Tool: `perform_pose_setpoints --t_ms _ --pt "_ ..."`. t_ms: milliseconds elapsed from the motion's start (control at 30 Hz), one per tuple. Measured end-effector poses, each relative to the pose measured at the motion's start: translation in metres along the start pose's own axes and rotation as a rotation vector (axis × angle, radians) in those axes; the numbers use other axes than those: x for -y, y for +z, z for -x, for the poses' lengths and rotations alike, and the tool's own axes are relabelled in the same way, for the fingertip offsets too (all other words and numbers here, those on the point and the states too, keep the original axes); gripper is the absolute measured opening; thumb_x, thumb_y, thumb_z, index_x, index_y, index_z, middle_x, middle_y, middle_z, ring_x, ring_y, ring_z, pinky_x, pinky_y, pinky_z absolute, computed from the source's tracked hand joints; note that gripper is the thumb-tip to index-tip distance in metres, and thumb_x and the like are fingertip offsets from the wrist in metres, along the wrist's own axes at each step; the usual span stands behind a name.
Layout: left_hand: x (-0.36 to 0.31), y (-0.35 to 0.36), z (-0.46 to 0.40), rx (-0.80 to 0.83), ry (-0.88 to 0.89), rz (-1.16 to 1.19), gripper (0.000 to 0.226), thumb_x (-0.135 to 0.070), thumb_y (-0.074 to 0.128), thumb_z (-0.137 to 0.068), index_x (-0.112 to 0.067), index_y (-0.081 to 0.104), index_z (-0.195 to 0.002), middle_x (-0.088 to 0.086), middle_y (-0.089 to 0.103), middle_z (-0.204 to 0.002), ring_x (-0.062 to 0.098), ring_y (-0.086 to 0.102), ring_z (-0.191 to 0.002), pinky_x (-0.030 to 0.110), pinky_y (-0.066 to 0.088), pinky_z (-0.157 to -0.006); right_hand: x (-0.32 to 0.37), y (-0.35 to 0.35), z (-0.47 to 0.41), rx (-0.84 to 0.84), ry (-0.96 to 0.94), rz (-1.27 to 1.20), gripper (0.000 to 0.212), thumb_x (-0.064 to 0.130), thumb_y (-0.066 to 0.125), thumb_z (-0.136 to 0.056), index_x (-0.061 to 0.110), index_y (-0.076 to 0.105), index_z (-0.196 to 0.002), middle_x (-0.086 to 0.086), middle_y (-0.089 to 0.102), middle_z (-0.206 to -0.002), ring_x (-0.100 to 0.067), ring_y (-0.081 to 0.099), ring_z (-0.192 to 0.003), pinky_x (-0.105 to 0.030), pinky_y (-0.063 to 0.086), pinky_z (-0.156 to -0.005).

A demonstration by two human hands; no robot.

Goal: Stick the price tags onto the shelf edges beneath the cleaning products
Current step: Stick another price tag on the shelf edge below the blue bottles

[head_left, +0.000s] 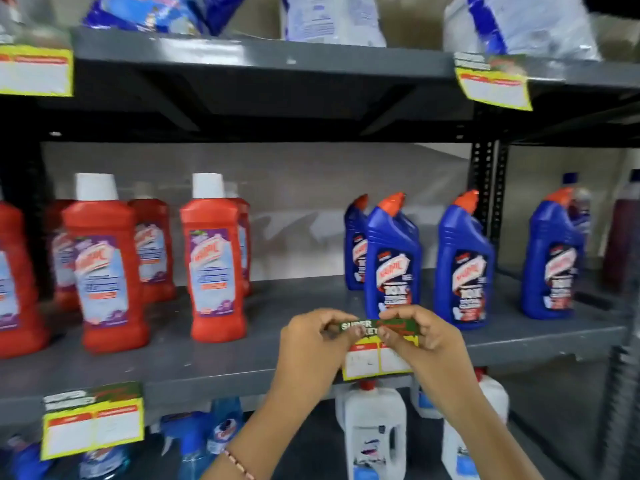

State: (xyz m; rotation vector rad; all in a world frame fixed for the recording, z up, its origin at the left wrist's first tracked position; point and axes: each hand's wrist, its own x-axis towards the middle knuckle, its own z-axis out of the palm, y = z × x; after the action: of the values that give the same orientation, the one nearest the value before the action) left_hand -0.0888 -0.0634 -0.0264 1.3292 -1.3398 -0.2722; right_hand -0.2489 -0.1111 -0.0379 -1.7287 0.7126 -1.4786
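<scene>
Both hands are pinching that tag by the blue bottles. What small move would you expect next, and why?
Probably pressing the price tag flat onto the shelf edge. The left hand and right hand pinch its green top strip right at that edge, below the blue bottles, while its yellow part already hangs below.

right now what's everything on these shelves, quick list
red plastic bottles with white caps: at least five, middle shelf, left
blue plastic bottles with orange caps: four clear, middle shelf, right
yellow price tags already stuck: three, shelf edges
yellow and green price tag in hand: one, at middle shelf edge
white plastic jugs: at least two, bottom shelf
blue and white bags: three, top shelf
grey metal shelf
left hand, right hand: fingers pinching tag top
</scene>
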Motion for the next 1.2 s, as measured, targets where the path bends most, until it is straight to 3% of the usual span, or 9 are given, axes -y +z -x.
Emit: perform_pose_setpoints --t_ms 100,233,600,733,833,933,1000,1100,1200 --pt "-0.023 0.056 0.008 0.104 -0.064 0.093 0.009 -0.014 0.077 -0.080 -0.013 0.072 -0.072 0.020 0.066 -0.063 0.017 0.061 -0.037 0.028 0.052 -0.038 -0.016 -0.047 0.010 -0.116 0.027 0.044 0.023 0.001 0.078 -0.076 0.021 0.072 -0.086 0.001 0.078 -0.085 -0.015 0.074 -0.079 -0.023 0.058 -0.068" --pt "-0.043 0.120 0.016 0.154 -0.050 0.030 0.019 -0.017 0.074 -0.082 -0.007 0.064 -0.070 0.014 0.064 -0.057 0.028 0.068 -0.044 0.041 0.060 -0.046 -0.033 -0.103 0.015 -0.221 0.060 0.134 0.020 0.006 0.077 -0.078 0.024 0.073 -0.085 0.004 0.077 -0.085 -0.012 0.074 -0.080 -0.026 0.059 -0.072" --pt "-0.033 0.180 0.017 0.098 0.016 -0.224 0.025 -0.021 0.066 -0.086 -0.011 0.055 -0.067 0.011 0.068 -0.064 0.025 0.068 -0.056 0.046 0.060 -0.060 -0.075 -0.140 0.007 -0.292 0.031 0.305 0.021 0.006 0.076 -0.080 0.026 0.071 -0.083 0.009 0.072 -0.086 -0.003 0.068 -0.082 -0.010 0.051 -0.069" --pt "-0.033 0.178 0.016 0.083 0.015 -0.359 0.043 -0.030 0.066 -0.086 -0.019 0.039 -0.055 0.013 0.066 -0.064 0.028 0.066 -0.055 0.046 0.059 -0.056 -0.081 -0.140 0.004 -0.398 -0.024 0.423 0.025 0.018 0.081 -0.074 0.033 0.065 -0.085 0.012 0.064 -0.089 -0.010 0.063 -0.084 -0.028 0.053 -0.073" --pt "-0.031 0.174 0.016 0.033 -0.006 -0.344 0.043 -0.034 0.069 -0.084 -0.012 0.044 -0.056 0.014 0.065 -0.056 0.027 0.065 -0.047 0.044 0.058 -0.047 -0.085 -0.147 0.004 -0.511 -0.055 0.445 0.033 0.025 0.085 -0.068 0.032 0.059 -0.088 0.014 0.056 -0.087 -0.018 0.058 -0.084 -0.031 0.050 -0.070" --pt "-0.022 0.167 0.025 0.006 0.019 -0.318 0.041 -0.036 0.068 -0.084 -0.010 0.049 -0.060 0.011 0.062 -0.051 0.024 0.063 -0.042 0.041 0.057 -0.044 -0.082 -0.150 0.007 -0.621 -0.090 0.454 0.028 0.021 0.081 -0.075 0.026 0.055 -0.084 0.017 0.049 -0.082 -0.019 0.052 -0.077 -0.029 0.046 -0.066" --pt "-0.008 0.160 0.034 -0.006 0.105 -0.329 0.039 -0.033 0.067 -0.085 -0.010 0.050 -0.059 0.010 0.059 -0.048 0.025 0.061 -0.041 0.040 0.055 -0.043 -0.082 -0.147 0.012 -0.682 -0.129 0.467 0.029 0.006 0.073 -0.081 0.024 0.050 -0.080 0.018 0.045 -0.080 -0.018 0.049 -0.071 -0.030 0.046 -0.063" --pt "0.024 0.145 0.052 0.047 0.161 -0.376 0.039 -0.029 0.071 -0.084 -0.008 0.053 -0.057 0.007 0.060 -0.045 0.024 0.060 -0.040 0.035 0.051 -0.046 -0.085 -0.127 0.030 -0.641 -0.259 0.434 0.030 -0.006 0.065 -0.082 0.020 0.051 -0.079 0.011 0.046 -0.080 -0.014 0.044 -0.064 -0.019 0.039 -0.060" --pt "0.071 0.125 0.073 0.193 -0.063 -0.376 0.031 -0.031 0.073 -0.082 -0.009 0.064 -0.062 0.009 0.069 -0.056 0.024 0.066 -0.054 0.033 0.054 -0.059 -0.095 -0.088 0.060 -0.438 -0.387 0.435 0.017 -0.007 0.066 -0.081 0.007 0.058 -0.079 0.004 0.052 -0.082 -0.011 0.046 -0.067 -0.015 0.038 -0.062"
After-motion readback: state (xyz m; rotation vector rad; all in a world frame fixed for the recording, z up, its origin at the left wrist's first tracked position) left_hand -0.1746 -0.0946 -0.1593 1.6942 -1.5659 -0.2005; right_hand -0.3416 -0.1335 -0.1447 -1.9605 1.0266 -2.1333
